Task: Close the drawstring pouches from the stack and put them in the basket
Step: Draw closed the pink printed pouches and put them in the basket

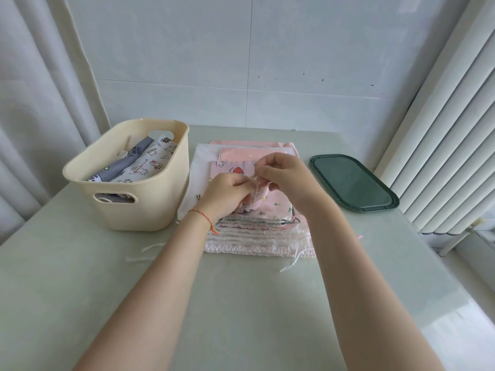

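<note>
A stack of drawstring pouches (257,236), pink and white, lies flat in the middle of the table. On top of it sits a pink printed pouch (276,204) with its mouth gathered. My left hand (227,194) grips the bunched mouth of this pouch. My right hand (284,172) pinches its pale drawstring (256,183) and holds it taut just above the left hand. The cream plastic basket (150,210) stands to the left of the stack, with two patterned pouches (144,164), one grey and one white, lying inside.
A dark green oval tray (353,183) lies to the right of the stack. Loose white cord ends (290,265) trail off the stack's near edge and to its left. Curtains hang at the left, and a ribbed white radiator stands at the right.
</note>
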